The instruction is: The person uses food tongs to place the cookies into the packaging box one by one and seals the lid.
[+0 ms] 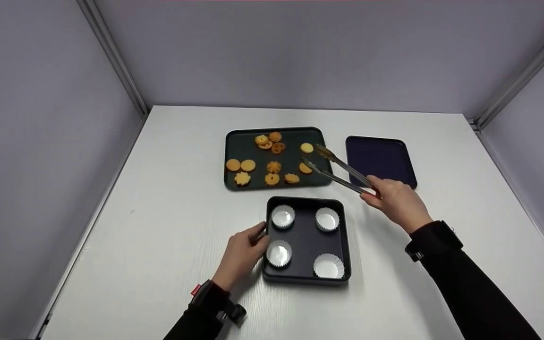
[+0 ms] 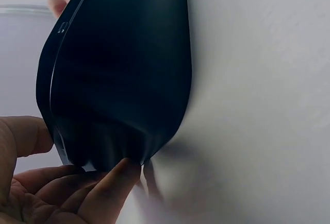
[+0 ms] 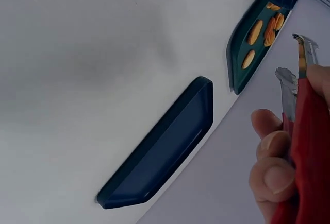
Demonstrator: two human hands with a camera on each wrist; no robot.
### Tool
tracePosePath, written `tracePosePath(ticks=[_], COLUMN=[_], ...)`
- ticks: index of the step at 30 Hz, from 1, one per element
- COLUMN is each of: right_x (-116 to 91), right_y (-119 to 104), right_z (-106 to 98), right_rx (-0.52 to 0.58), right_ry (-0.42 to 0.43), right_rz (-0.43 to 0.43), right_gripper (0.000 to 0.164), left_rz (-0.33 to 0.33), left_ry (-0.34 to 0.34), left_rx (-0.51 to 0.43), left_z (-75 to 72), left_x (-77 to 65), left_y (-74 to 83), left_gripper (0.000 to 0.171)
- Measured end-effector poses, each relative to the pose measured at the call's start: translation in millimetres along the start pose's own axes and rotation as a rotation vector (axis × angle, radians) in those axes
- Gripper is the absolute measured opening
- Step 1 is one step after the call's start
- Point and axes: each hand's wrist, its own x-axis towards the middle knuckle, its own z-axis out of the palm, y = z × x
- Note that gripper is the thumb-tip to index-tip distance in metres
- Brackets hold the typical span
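Note:
My right hand (image 1: 399,202) holds metal tongs (image 1: 347,171) with red handles (image 3: 313,157), curled round them. The two tips stand apart over the right side of a dark green baking tray (image 1: 295,182). One tip is close to a pale round cookie (image 1: 307,148), the other beside a cookie (image 1: 305,168) partly covered by the tongs. In front of that tray is a deep, dark square pan (image 1: 304,236) with several white paper cups (image 1: 283,216) in it. My left hand (image 1: 242,257) grips the pan's left side, thumb at the rim and fingers against the outer wall.
Round, flower-shaped and pretzel-shaped cookies (image 1: 272,179) lie in groups on the green tray. A smaller dark blue tray (image 1: 379,158) sits to its right, under the tongs' handles. Grey panels (image 1: 272,56) close the white table (image 1: 173,198) in at the back and sides.

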Motion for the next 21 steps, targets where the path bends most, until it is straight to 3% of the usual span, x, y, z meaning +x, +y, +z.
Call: tracePosePath(ticks=[9, 21], right_x=[3.1, 6.7], right_y=[-0.4, -3.4], right_z=[6.2, 10.2], right_rx=[-0.011, -0.011], right_ry=[-0.035, -0.072], right_rz=[0.013, -0.007], right_gripper=[0.026, 0.025], left_rz=[-0.001, 0.009], left_ry=[-0.020, 0.009], left_rx=[-0.030, -0.006], left_z=[0.1, 0.9], left_x=[0.0, 0.8], left_y=[-2.2, -1.9], left_gripper=[0.047, 0.046])
